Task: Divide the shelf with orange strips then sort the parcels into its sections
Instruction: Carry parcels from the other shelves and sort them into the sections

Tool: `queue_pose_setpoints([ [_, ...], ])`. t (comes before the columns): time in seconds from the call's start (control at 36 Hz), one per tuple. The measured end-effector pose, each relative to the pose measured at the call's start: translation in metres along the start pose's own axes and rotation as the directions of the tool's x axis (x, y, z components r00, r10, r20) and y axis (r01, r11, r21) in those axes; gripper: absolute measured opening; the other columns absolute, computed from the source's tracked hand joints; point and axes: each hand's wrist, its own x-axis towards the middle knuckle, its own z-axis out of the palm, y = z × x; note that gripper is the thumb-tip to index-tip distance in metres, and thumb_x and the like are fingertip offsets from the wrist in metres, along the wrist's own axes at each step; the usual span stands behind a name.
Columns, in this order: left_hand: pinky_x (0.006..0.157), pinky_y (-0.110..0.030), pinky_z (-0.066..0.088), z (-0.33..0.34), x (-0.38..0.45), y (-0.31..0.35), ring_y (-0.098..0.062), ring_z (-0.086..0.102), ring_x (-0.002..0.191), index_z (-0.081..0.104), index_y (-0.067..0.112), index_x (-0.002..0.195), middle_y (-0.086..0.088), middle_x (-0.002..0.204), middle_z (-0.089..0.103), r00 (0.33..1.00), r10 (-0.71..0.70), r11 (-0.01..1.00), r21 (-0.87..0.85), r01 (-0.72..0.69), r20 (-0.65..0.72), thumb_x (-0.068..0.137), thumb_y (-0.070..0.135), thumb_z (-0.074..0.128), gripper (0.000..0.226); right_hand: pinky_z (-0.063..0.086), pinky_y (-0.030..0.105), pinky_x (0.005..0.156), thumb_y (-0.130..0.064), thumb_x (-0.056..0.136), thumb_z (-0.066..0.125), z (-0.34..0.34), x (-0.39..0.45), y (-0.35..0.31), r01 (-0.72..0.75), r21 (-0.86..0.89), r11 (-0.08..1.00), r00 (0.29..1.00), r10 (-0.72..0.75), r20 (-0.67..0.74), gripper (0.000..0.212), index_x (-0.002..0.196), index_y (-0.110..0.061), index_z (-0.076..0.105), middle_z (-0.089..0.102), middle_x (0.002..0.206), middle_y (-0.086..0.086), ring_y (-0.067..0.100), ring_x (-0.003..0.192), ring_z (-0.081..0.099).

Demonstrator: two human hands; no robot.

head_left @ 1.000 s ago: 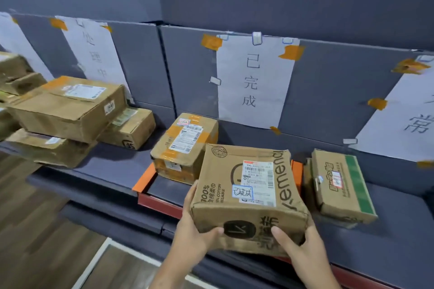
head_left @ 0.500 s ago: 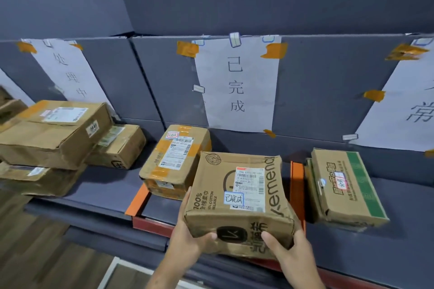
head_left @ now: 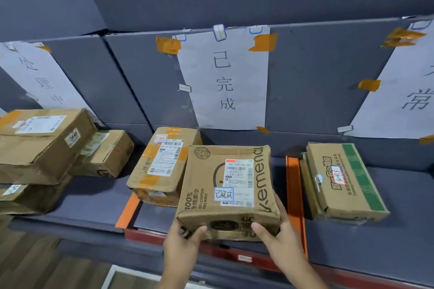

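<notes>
Gripping the tissue parcel (head_left: 229, 191) by its near corners, both hands (head_left: 182, 243) (head_left: 279, 240) steadied it under the middle sign (head_left: 225, 77), between orange strips (head_left: 293, 192)

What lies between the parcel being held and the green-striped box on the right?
In the head view, an upright orange strip stands between the held parcel and the green-striped box, with a narrow stretch of bare shelf.

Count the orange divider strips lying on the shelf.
2: left strip under the taped parcel's corner; right strip between the held parcel and green-striped box. More may lie outside the frame.
</notes>
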Motion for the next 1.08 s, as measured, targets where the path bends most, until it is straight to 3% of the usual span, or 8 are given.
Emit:
queue_pose_setpoints([
  [0.08,0.084,-0.026,0.056,-0.003,0.013,-0.006,0.010,0.067,0.090,0.059,0.045,0.110,0.029,0.088,0.072,1.000,-0.014,0.998,0.063,0.012,0.023,0.083,0.008,0.080,0.050,0.047,0.027,0.102,-0.030,0.084,0.082,0.006,0.006,0.004,-0.036,-0.053,0.998,0.999,0.035,-0.019,0.089,0.141,-0.070,0.027,0.063,0.129,-0.030,-0.007,0.120,0.059],
  [0.17,0.088,-0.035,0.056,-0.002,0.023,-0.007,-0.006,0.069,0.098,0.061,0.044,0.105,0.027,0.088,0.073,1.000,0.014,0.993,0.120,-0.017,0.027,0.088,0.011,0.076,0.040,0.049,0.032,0.102,-0.037,0.083,0.081,0.011,0.009,0.005,-0.059,-0.104,0.993,0.998,0.055,-0.043,0.089,0.142,-0.070,0.023,0.064,0.131,-0.024,0.001,0.121,0.059],
  [0.28,0.058,-0.019,0.046,0.000,0.030,-0.005,-0.001,0.066,0.074,0.064,0.032,0.093,0.019,0.078,0.069,0.998,0.055,0.981,0.188,-0.050,-0.019,0.092,0.017,0.071,0.017,0.048,0.029,0.095,-0.032,0.084,0.082,0.016,0.019,0.006,-0.093,-0.111,0.989,0.992,0.083,-0.090,0.101,0.156,-0.051,0.014,0.063,0.126,-0.026,0.007,0.116,0.062],
  [0.33,0.059,-0.027,0.043,0.000,0.033,-0.005,-0.011,0.067,0.078,0.066,0.026,0.089,0.018,0.073,0.068,0.998,0.048,0.972,0.231,-0.036,-0.049,0.092,0.024,0.072,0.006,0.048,0.031,0.094,-0.030,0.084,0.082,0.018,0.026,0.006,-0.120,-0.105,0.987,0.988,0.108,-0.113,0.106,0.159,-0.043,0.008,0.064,0.126,-0.022,0.011,0.113,0.063],
  [0.53,0.072,-0.028,0.043,-0.003,0.046,-0.001,-0.027,0.070,0.097,0.074,0.007,0.112,-0.006,0.100,0.077,0.990,0.066,0.946,0.322,-0.024,-0.121,0.096,0.035,0.066,0.034,0.047,0.026,0.085,-0.031,0.085,0.082,0.023,0.041,0.002,-0.136,-0.154,0.979,0.979,0.109,-0.175,0.077,0.151,-0.027,0.043,0.069,0.111,-0.015,0.012,0.106,0.064],
  [0.67,0.064,-0.030,0.047,-0.004,0.052,0.002,-0.019,0.067,0.077,0.077,0.014,0.103,0.002,0.079,0.074,0.995,0.051,0.944,0.330,-0.020,-0.083,0.100,0.038,0.058,0.031,0.048,0.023,0.082,-0.031,0.085,0.081,0.022,0.054,0.002,-0.147,-0.148,0.978,0.976,0.119,-0.185,0.064,0.142,-0.025,0.054,0.073,0.108,-0.018,0.013,0.109,0.068],
  [0.92,0.084,-0.025,0.048,-0.006,0.052,0.002,-0.017,0.067,0.105,0.071,0.012,0.122,0.001,0.109,0.075,0.998,0.054,0.961,0.270,-0.060,0.027,0.098,0.033,0.063,0.033,0.048,0.025,0.086,-0.036,0.084,0.082,0.018,0.064,-0.002,-0.169,-0.173,0.970,0.976,0.140,-0.167,0.068,0.144,-0.029,0.052,0.071,0.108,-0.019,0.011,0.108,0.066],
  [1.08,0.058,-0.013,0.042,-0.011,0.045,0.005,0.004,0.057,0.066,0.063,0.012,0.132,0.022,0.076,0.063,0.992,0.084,0.941,0.319,-0.110,0.094,0.099,0.030,0.060,0.038,0.048,0.026,0.086,-0.038,0.081,0.084,0.022,0.059,-0.006,-0.194,-0.163,0.967,0.963,0.156,-0.221,0.069,0.142,-0.032,0.053,0.072,0.112,-0.017,0.012,0.108,0.066],
])
